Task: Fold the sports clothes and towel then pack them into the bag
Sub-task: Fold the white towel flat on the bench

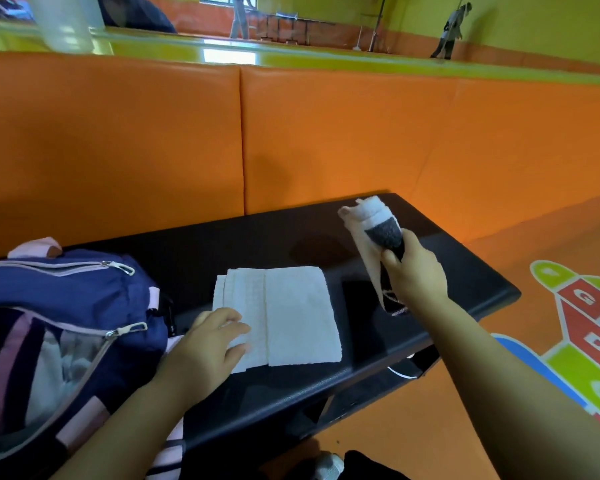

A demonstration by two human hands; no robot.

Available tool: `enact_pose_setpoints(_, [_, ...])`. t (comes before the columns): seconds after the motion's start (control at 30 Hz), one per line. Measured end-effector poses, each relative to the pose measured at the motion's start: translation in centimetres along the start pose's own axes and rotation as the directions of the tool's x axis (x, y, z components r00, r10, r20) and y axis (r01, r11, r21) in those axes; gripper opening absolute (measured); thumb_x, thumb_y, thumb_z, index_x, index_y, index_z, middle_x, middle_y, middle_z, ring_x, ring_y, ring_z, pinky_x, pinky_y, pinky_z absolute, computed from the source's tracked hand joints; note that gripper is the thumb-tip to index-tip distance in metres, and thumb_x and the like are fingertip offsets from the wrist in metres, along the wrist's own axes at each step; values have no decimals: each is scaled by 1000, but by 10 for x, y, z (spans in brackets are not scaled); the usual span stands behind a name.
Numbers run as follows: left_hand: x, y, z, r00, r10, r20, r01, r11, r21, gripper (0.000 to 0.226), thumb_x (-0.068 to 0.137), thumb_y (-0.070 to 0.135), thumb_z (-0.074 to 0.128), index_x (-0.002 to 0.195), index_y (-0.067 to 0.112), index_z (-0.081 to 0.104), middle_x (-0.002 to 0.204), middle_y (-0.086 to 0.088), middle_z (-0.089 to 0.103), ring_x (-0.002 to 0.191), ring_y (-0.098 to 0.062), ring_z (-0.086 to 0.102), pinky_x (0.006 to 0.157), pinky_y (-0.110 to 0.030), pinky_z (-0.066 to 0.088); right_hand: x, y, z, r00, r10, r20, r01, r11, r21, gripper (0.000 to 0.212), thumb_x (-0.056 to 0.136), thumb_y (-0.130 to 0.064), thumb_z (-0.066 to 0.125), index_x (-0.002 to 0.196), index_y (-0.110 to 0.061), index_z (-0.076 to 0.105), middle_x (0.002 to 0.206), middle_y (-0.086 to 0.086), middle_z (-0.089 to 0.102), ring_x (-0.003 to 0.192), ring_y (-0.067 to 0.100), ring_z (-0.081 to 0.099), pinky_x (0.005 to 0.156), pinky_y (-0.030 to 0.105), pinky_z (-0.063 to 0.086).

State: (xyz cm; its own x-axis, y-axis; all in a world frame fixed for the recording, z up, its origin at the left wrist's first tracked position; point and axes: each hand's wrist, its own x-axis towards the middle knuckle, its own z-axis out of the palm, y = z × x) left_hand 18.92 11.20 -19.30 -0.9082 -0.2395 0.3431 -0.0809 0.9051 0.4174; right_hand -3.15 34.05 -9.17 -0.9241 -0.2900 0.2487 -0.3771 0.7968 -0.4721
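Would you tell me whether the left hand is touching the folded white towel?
Touching. In the head view, the fingers of the left hand lie on the folded white towel.

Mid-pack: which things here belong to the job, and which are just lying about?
Job: towel under left hand; rolled bundle in right hand; bag.
Lying about: bench, padded wall, floor decal.

Bag (66, 296) cut off at left edge — contents indistinct, distant figures (451, 32) blurred
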Motion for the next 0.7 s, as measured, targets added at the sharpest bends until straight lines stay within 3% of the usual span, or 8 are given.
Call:
enact_pose_setpoints(0.07, [-1, 5, -10, 999, -31, 25, 32, 998, -46, 36, 85, 28, 67, 120, 20, 61, 117, 15, 47, 108, 0, 34, 96, -23, 38, -4, -21, -3, 995, -86, -52, 86, 996, 9, 31, 91, -30, 44, 121, -23, 45, 96, 5, 62, 80, 31, 53, 63, 36, 39])
enact_pose_setpoints(0.13, [-2, 11, -22, 999, -49, -16, 48, 997, -58, 44, 81, 34, 70, 121, 21, 57, 114, 17, 41, 108, -5, 35, 93, -21, 33, -15, -43, 3, 956, -266, -123, 261, 964, -59, 27, 90, -33, 45, 115, -23, 49, 92, 0, 58, 73, 28, 51, 58, 34, 38])
enact_pose_setpoints(0.23, [-4, 19, -37, 983, -20, -182, 22, 1000, 12, 48, 68, 34, 82, 101, 19, 51, 102, 10, 36, 92, -13, 36, 79, -29, 38, -39, -65, 32, 783, -619, -63, 579, 762, -291, 33, 78, -24, 57, 110, -16, 60, 80, 5, 61, 55, 33, 54, 44, 29, 31])
enact_pose_setpoints(0.3, [-6, 22, -42, 965, -10, -261, 29, 997, 67, 60, 60, 32, 86, 94, 18, 39, 98, 4, 32, 86, -16, 33, 75, -32, 37, -59, -68, 58, 665, -745, 55, 699, 595, -396, 42, 61, -20, 68, 103, -17, 63, 70, 3, 58, 48, 28, 49, 46, 29, 24])
enact_pose_setpoints(0.37, [-8, 22, -44, 960, -30, -277, 56, 995, 86, 69, 55, 31, 88, 95, 18, 34, 102, 1, 30, 89, -18, 31, 78, -34, 37, -77, -67, 75, 604, -781, 157, 749, 490, -445, 54, 51, -20, 75, 102, -20, 55, 68, 1, 56, 48, 25, 44, 50, 30, 20])
enact_pose_setpoints(0.43, [-10, 18, -42, 970, -33, -239, 61, 992, 112, 74, 54, 31, 89, 103, 19, 34, 109, 1, 30, 95, -18, 31, 83, -35, 37, -85, -64, 79, 597, -786, 163, 756, 482, -443, 57, 50, -21, 77, 102, -20, 54, 68, 0, 54, 49, 23, 42, 51, 31, 19])
enact_pose_setpoints(0.6, [-6, 14, -36, 995, 48, -90, -32, 984, 175, 77, 62, 36, 84, 124, 24, 39, 126, 5, 33, 110, -19, 31, 89, -39, 45, -87, -67, 76, 569, -821, 35, 757, 507, -412, 42, 60, -18, 71, 102, -21, 65, 66, -3, 54, 49, 22, 39, 51, 30, 18])
enact_pose_setpoints(0.7, [-3, 13, -38, 990, 105, -93, -85, 976, 200, 60, 65, 32, 82, 117, 21, 54, 124, 5, 47, 109, -18, 38, 81, -40, 53, -93, -67, 80, 502, -862, -74, 778, 487, -398, 33, 69, -17, 66, 102, -21, 65, 69, -5, 55, 51, 20, 38, 52, 30, 18])
